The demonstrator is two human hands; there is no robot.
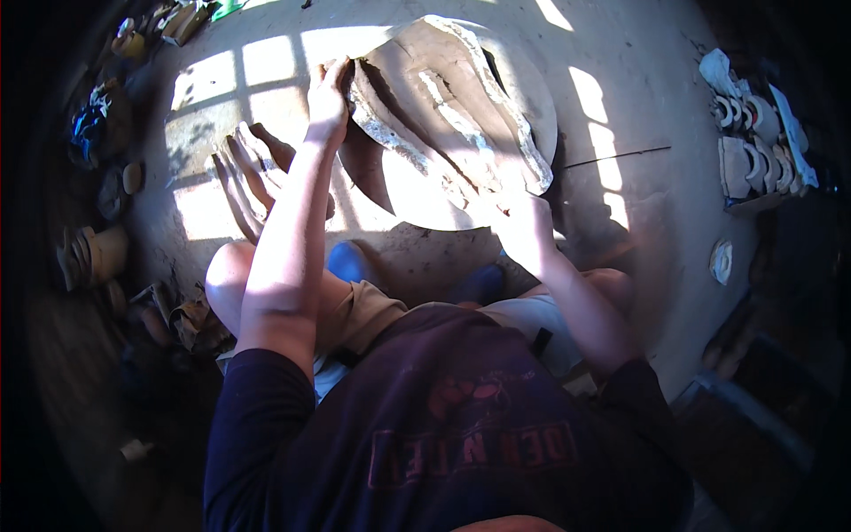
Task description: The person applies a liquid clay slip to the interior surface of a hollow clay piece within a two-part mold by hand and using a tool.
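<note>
My left hand (329, 102) grips the upper left end of a long, white-crusted clay strip (394, 133) on a pale round board (541, 106). Several such strips, with a brown slab (412, 53) among them, lie across the board. My right hand (527, 222) is at their lower right end, its fingers curled on the clay in bright sunlight; exactly what they pinch is washed out. Left of the board, several curved brown clay strips (253, 168) lie side by side on the floor.
Stacked pale curved pieces (758, 151) line the right side, with a small white piece (721, 262) below them. A thin rod (620, 154) lies beside the board. Yellowish containers (102, 253) and assorted items crowd the left. My knees and blue footwear (350, 262) are below the board.
</note>
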